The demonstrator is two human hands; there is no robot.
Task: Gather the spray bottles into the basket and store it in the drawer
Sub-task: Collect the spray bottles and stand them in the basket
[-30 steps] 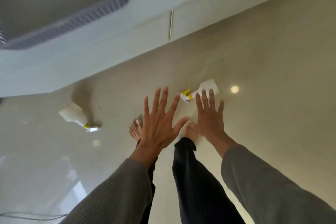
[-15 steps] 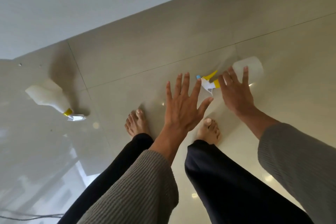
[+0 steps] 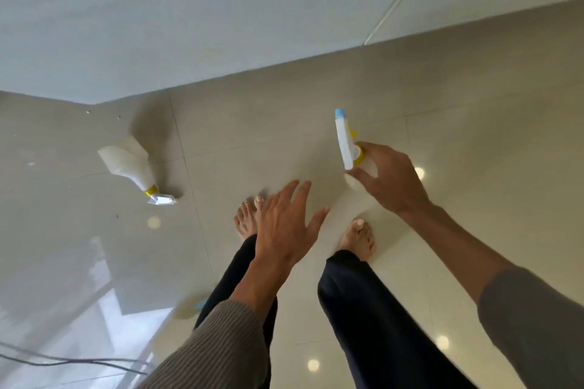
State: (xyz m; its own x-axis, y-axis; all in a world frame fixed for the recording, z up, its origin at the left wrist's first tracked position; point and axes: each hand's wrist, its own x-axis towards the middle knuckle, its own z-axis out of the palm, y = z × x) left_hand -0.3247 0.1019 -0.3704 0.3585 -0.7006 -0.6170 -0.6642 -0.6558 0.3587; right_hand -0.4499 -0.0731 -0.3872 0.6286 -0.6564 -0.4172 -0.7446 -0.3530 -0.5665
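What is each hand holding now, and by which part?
The right hand holds a spray bottle around its neck, just below the white trigger head. The left hand is open and holds nothing.

One head-worn wide-angle view looks steeply down from standing height at the tiled floor point(image 3: 474, 142), facing a pale cabinet front point(image 3: 189, 25) beyond; forearms, legs and bare feet fill the near edge.

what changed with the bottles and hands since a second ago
The right hand reached the right bottle, took hold of it and lifted it off the floor. The left hand stayed open and empty. The left bottle stayed lying on the floor.
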